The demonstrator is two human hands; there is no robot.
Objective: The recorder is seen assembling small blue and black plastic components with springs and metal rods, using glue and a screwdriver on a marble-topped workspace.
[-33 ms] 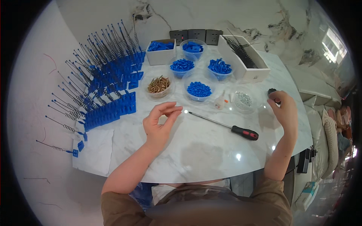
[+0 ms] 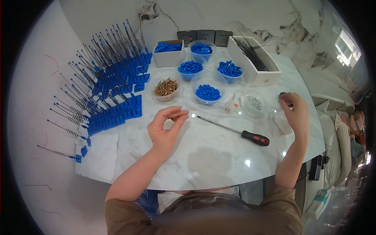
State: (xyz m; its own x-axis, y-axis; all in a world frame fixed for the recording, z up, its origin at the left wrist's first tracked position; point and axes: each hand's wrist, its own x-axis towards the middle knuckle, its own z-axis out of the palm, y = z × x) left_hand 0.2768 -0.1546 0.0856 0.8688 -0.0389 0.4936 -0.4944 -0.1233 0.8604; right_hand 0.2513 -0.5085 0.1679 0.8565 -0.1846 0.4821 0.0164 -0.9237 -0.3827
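Note:
My left hand (image 2: 166, 127) hovers over the middle of the white marble table (image 2: 203, 156), thumb and fingertips pinched together; nothing shows between them. Just right of it lies a screwdriver (image 2: 235, 128) with a red and black handle, its tip pointing at my left fingers. My right hand (image 2: 296, 114) is raised near the table's right edge and pinches a small dark part (image 2: 282, 94) at its fingertips. A clear bowl of small silvery parts (image 2: 254, 103) stands left of that hand.
Behind the hands stand a bowl of brass screws (image 2: 166, 87), bowls of blue pieces (image 2: 207, 93), a small glue bottle (image 2: 230, 105) and two white boxes (image 2: 270, 76). Rows of blue blocks with black spring rods (image 2: 109, 86) fill the left side. White paper (image 2: 100, 150) lies front left.

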